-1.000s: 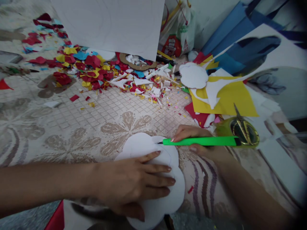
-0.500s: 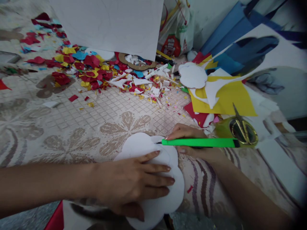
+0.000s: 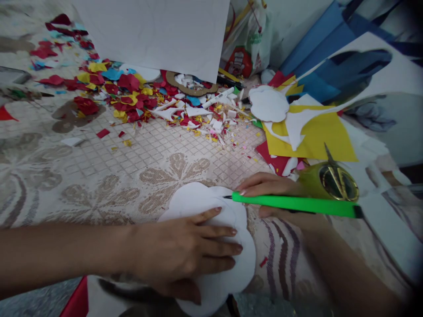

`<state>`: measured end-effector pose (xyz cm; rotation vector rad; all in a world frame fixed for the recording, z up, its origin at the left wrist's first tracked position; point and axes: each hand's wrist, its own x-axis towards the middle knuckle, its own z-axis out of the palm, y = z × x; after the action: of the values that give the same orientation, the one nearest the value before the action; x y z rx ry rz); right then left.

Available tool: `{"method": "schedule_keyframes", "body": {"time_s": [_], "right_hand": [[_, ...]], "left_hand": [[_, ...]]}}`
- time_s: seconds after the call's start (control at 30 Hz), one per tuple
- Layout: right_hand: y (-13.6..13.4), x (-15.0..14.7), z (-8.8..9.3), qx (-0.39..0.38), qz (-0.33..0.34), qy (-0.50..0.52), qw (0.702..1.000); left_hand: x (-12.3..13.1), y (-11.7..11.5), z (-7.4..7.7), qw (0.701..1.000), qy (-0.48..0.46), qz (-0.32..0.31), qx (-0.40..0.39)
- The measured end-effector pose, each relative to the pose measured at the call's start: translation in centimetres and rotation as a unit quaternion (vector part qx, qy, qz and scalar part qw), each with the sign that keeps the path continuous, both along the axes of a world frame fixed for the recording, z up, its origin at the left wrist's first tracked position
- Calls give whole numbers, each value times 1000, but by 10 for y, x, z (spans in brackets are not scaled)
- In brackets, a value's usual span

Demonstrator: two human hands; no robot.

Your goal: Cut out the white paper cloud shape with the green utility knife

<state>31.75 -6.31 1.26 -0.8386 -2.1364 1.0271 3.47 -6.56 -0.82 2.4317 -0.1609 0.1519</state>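
Observation:
A white flower-shaped sheet with scalloped edges lies at the table's front edge. On top of it is a smaller white scalloped cutout, partly under my left hand. My left hand presses flat there with fingers spread. My right hand grips a long bright green pen, its dark tip over the upper right of the sheet, close to the cutout's edge. I cannot tell whether the tip touches. The fingers behind the pen are partly hidden.
Paper scraps in several colours cover the back of the patterned tablecloth. Gold-handled scissors rest on a yellow-green roll at right. Near them are yellow sheets and another white flower cutout. A large white board stands behind.
My right hand and the pen have shifted slightly right, and the pen's rear end has swung lower and farther right. My left hand holds its place on the sheet.

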Motion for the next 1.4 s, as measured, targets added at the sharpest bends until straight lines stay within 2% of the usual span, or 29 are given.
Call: {"method": "schedule_keyframes", "body": {"time_s": [0.17, 0.3, 0.43, 0.73, 1.03, 1.23, 1.4], "right_hand": [[-6, 0, 6, 16, -109, 43, 993], [-9, -11, 2, 23, -107, -3, 994], [-10, -15, -3, 21, -135, -15, 990], [-9, -15, -3, -10, -113, -2, 994], [-8, -9, -9, 4, -121, 5, 993], [-8, -12, -7, -6, -131, 7, 991], [-6, -12, -7, -17, -109, 18, 994]], "left_hand": [[1, 0, 5, 1000, 26, 0, 5], [1, 0, 6, 998, 48, 14, 22], [2, 1, 4, 998, 54, 20, 29], [1, -1, 3, 998, 45, 19, 32], [0, 0, 3, 999, 23, 34, 13], [0, -1, 4, 999, 27, 28, 14], [0, 0, 4, 998, 55, 21, 23]]}}
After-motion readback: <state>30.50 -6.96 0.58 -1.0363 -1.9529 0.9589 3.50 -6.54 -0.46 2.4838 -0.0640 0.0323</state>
